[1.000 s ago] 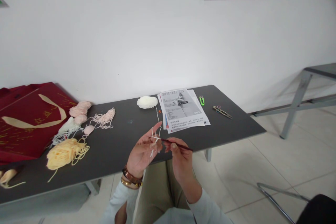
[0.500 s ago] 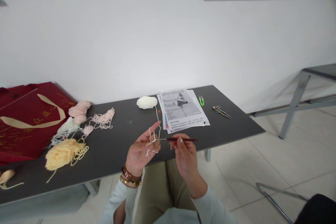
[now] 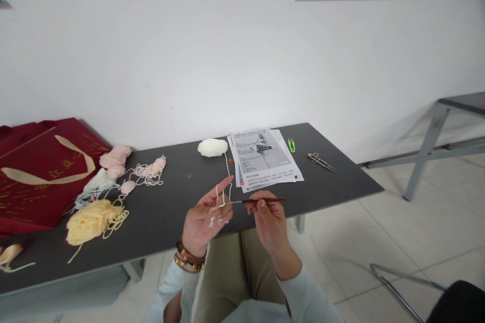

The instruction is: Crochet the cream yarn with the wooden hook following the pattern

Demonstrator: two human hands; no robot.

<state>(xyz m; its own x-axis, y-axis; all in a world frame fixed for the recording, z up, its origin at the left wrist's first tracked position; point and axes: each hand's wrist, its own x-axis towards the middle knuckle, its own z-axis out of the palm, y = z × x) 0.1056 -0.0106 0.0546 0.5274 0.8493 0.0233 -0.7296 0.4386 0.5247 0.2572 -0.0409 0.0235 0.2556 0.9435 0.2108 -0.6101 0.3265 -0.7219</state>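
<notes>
And here's the right hand (image 3: pixel 267 218), fingers clamped on the hook (image 3: pixel 274 200), which lies crosswise, tip leftward at the white yarn (image 3: pixel 223 197). The left hand (image 3: pixel 201 220) pinches that yarn, index finger raised (too tiny to tell the loops), near the table (image 3: pixel 178 189)'s near edge.

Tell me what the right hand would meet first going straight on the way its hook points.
The right hand would probably meet the white yarn strung on the left hand, then that hand itself; the hook points straight at them. One view leaves depth unclear.
</notes>
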